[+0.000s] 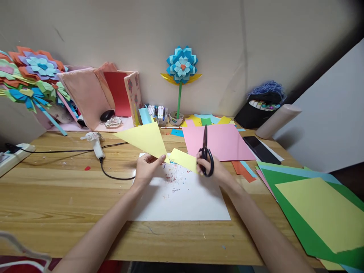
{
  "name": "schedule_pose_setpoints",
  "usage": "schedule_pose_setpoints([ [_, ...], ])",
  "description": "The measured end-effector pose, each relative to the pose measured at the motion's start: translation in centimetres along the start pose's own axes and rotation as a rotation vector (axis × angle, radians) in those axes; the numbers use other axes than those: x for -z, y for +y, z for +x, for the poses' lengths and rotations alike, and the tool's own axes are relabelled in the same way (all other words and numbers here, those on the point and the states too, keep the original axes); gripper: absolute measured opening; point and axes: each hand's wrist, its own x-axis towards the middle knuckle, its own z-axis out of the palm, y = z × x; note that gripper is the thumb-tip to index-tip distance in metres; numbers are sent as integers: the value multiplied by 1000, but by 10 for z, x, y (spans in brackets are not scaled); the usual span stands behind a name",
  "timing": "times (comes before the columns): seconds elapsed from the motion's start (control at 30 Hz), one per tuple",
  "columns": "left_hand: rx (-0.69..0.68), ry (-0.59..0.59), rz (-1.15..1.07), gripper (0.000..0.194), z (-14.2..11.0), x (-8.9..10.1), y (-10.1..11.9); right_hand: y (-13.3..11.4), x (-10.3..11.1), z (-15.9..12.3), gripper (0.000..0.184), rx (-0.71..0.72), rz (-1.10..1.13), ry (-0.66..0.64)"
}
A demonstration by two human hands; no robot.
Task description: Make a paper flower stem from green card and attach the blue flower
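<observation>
Between the thumb and fingers of my left hand (148,165) is a large yellow paper triangle (146,139), pinched near its lower right corner. My right hand (214,168) is closed around black-handled scissors (205,142), whose blades point up. A smaller yellow paper strip (183,158) reaches from the fingers of that hand toward the triangle. Both hands are above a white sheet (182,203) marked with coloured strokes. Where exactly the fingers grip the strip is partly hidden.
A glue gun (95,145) with a black cord stands at left. Behind are a pink paper sheet (220,142), a blue paper flower (182,65), markers (156,112) and a pink box (85,94). At right lie a phone (261,148) and stacked coloured paper (321,212).
</observation>
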Motion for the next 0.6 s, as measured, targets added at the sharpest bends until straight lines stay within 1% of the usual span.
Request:
schedule_pose_setpoints([
  [0.03,-14,7,6,25,0,1,1,-3,-13,-5,35,-8,157,-142],
  [0.07,-28,13,9,25,0,2,1,-5,-25,-11,42,-29,283,-253],
  [0.1,-42,17,8,24,0,2,2,-6,-36,-16,50,-62,362,-361],
  [0.17,-61,30,-3,24,0,3,3,-7,-54,-27,62,-98,451,-504],
  [0.2,-67,36,-11,25,0,4,3,-6,-60,-32,64,-99,457,-544],
  [0.27,-71,47,-19,25,0,5,4,-5,-67,-38,63,-75,417,-586],
  [0.4,-59,54,-14,25,1,5,5,-1,-70,-40,60,-26,306,-611],
  [0.6,0,49,-9,26,0,4,4,-1,-73,-39,56,-18,262,-552],
])
